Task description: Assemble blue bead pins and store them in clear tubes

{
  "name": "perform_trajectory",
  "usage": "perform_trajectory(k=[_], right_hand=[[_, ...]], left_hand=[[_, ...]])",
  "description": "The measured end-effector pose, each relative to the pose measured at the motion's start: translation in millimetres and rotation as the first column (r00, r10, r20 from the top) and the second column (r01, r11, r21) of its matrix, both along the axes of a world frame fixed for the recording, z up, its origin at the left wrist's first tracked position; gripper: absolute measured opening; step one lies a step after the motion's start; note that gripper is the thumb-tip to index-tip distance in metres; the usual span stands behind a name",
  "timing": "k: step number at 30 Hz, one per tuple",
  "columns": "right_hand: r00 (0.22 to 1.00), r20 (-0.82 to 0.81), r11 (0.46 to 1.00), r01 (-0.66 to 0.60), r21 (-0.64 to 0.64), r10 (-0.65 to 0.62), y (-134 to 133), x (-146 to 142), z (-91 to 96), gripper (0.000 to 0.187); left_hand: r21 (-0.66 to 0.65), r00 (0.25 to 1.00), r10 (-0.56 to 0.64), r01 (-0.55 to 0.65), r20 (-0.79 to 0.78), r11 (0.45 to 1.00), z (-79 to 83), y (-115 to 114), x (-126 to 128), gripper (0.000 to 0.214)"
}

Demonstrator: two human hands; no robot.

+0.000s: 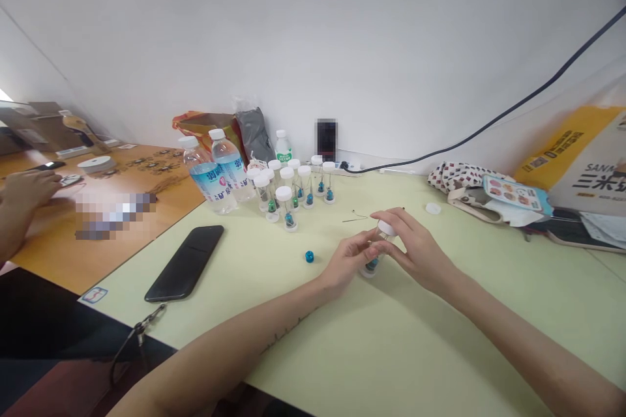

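Between my left hand (348, 259) and my right hand (415, 249) stands a small transparent vial (372, 265) with a blue piece inside. My right fingers grip its white cap (386, 228), and my left fingertips press against the vial's side and cap. Hands partly hide the vial's middle. A loose blue bead (309, 257) lies on the pale green table (391, 345) left of my left hand. Thin metal wires (355, 217) rest just beyond my fingers.
Several capped vials (291, 186) stand behind, beside two water bottles (215, 169). A black phone (184, 263) lies at left, and a loose white cap (433, 208) at right. A co-worker's hand (29, 189) rests on the wooden table (171, 199) at far left.
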State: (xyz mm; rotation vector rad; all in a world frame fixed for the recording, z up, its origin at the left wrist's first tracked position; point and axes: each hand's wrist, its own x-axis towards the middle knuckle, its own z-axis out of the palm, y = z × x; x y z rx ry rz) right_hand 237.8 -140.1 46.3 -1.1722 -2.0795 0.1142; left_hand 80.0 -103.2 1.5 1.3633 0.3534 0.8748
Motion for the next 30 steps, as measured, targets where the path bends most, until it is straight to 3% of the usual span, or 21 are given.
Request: perform_trajectory(k=[6, 14, 24, 30], right_hand=[[0.996, -0.034, 0.987, 0.088, 0.136, -0.084, 0, -8, -15.8, 0.027], [0.998, -0.029, 0.979, 0.067, 0.194, -0.062, 0, -7, -19.5, 0.028], [0.999, -0.042, 1.0, -0.005, -0.025, 0.004, 1, 1, -12.6, 0.037], [0.998, 0.059, 0.999, 0.007, -0.035, -0.004, 0, 3, -6.2, 0.034]], left_hand=[[-0.003, 1.0, -0.015, 0.015, 0.003, 1.0, -1.6, 0, 0, 0.04], [-0.001, 1.0, -0.006, 0.006, -0.027, 1.0, -2.6, -1, 0, 0.043], [-0.048, 0.999, -0.019, 0.021, 0.033, 0.999, -1.3, -3, 2, 0.045], [-0.032, 0.998, -0.043, 0.044, 0.051, 0.998, -2.1, -2, 0, 0.039]])
